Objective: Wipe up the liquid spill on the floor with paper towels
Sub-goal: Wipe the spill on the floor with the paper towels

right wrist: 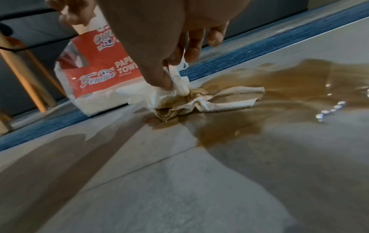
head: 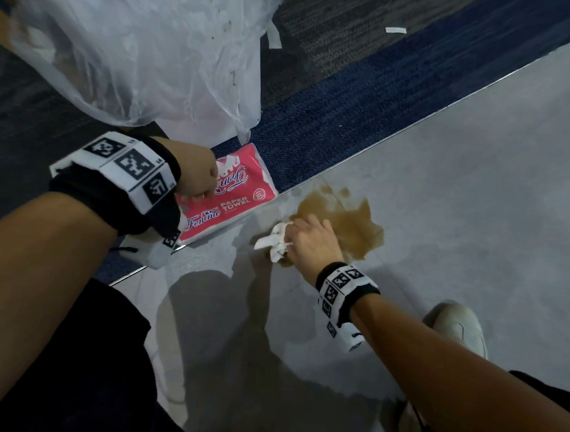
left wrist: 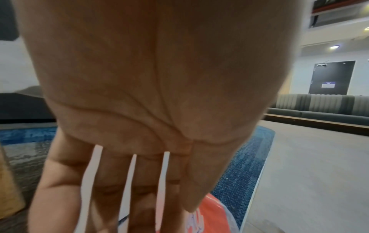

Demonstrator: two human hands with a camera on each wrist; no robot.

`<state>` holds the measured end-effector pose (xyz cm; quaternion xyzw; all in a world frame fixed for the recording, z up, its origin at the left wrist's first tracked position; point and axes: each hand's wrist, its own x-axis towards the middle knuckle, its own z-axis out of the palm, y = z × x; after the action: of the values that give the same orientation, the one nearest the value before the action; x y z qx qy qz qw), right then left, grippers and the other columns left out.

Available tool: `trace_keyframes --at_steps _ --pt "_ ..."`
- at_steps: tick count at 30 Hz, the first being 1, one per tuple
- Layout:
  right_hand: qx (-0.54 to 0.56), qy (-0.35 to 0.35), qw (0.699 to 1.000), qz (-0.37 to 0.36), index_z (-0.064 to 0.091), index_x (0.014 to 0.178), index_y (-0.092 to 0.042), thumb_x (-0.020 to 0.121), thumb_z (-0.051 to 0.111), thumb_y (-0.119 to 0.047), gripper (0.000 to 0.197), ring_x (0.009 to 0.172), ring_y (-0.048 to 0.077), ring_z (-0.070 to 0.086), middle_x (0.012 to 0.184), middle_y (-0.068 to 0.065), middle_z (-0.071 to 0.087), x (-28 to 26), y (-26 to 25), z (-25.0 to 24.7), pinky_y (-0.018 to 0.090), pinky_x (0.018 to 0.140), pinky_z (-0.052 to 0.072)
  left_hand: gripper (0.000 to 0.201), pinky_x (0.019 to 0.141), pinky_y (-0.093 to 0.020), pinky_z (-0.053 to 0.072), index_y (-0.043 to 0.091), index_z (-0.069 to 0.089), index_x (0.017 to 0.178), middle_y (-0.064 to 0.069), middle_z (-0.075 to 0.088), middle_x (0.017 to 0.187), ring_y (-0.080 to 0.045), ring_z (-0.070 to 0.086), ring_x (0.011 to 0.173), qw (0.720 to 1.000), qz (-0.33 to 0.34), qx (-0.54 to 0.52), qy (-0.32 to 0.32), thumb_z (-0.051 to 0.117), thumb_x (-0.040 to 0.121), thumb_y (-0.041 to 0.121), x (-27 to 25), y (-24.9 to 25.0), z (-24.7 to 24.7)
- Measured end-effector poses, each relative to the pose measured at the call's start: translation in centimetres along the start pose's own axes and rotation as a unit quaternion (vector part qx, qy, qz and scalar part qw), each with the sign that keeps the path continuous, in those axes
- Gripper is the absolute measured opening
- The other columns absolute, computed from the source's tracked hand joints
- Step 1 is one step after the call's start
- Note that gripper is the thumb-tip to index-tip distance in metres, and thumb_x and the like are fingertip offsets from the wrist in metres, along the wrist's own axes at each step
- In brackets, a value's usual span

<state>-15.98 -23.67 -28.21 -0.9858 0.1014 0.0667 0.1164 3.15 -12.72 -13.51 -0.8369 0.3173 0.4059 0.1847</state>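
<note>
- The right hand (head: pixel 312 241), just right of centre in the head view, pinches a crumpled paper towel (head: pixel 278 243) between thumb and fingertips, pressing it down at the near left edge of the brown spill (head: pixel 348 224).
- In the right wrist view the paper towel (right wrist: pixel 201 100) is partly soaked brown, lying in the spill (right wrist: pixel 269 88) on the grey tile floor (right wrist: pixel 179 189).
- The left hand (head: pixel 198 175), at centre left, rests over the pink paper towel pack (head: pixel 232 201); its fingers (left wrist: pixel 111 189) are straight and slightly spread, gripping nothing.
- The pack straddles the blue carpet (head: pixel 345 121) edge, just left of the spill.
- A clear plastic bag (head: pixel 147 56) fills the upper left.
</note>
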Motion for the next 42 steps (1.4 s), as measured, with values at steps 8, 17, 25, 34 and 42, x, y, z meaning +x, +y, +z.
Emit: trace_keyframes --at_steps 8,17,25,34,42 --pt "-0.024 -0.066 0.997 -0.004 0.063 0.095 -0.019 0.082 0.054 -0.014 0.016 0.097 0.022 0.046 0.100 -0.002 0.063 -1.2 1.7 0.7 0.035 0.078 0.029 0.022 0.084 -0.033 0.050 0.013 0.065 0.096 -0.003 0.073 0.081 -0.020 0.065 0.076 0.995 -0.007 -0.075 0.059 0.048 0.096 0.028 -0.3 -3.9 -0.6" --pt "0.010 -0.004 0.998 0.058 0.064 0.094 -0.018 0.082 0.059 -0.024 0.015 0.098 0.022 0.051 0.097 -0.002 0.065 -1.0 4.6 -1.3 0.037 0.080 0.036 0.025 0.061 -0.027 0.043 0.007 0.060 0.109 -0.009 0.068 0.085 -0.024 0.062 0.072 0.955 -0.034 -0.289 0.051 0.044 0.099 0.024 -0.2 -7.1 0.0" --pt "0.010 -0.028 0.999 -0.038 0.065 0.089 -0.015 0.078 0.064 -0.020 0.012 0.097 0.026 0.050 0.094 0.003 0.064 0.6 -1.6 0.5 0.037 0.077 0.030 0.025 0.060 -0.027 0.042 0.009 0.059 0.111 -0.010 0.067 0.085 -0.023 0.061 0.072 0.951 -0.053 -0.304 0.033 0.044 0.099 0.025 0.0 -7.6 0.7" --pt "-0.043 -0.065 0.995 -0.058 0.068 0.078 -0.022 0.067 0.073 -0.017 0.014 0.084 0.024 0.055 0.085 -0.004 0.069 -1.1 1.2 1.0 0.035 0.070 0.036 0.027 0.060 -0.027 0.045 0.008 0.059 0.113 -0.012 0.068 0.092 -0.023 0.063 0.073 0.949 -0.041 -0.313 0.023 0.043 0.099 0.026 -0.1 -7.0 0.3" --pt "-0.066 -0.107 0.991 0.033 0.062 0.097 -0.025 0.083 0.053 -0.018 0.018 0.102 0.020 0.046 0.102 -0.005 0.067 -1.3 5.1 -1.3 0.036 0.084 0.031 0.029 0.065 -0.028 0.046 0.009 0.058 0.116 -0.013 0.068 0.097 -0.024 0.063 0.075 0.951 -0.039 -0.307 0.020 0.043 0.099 0.028 0.0 -6.3 0.1"
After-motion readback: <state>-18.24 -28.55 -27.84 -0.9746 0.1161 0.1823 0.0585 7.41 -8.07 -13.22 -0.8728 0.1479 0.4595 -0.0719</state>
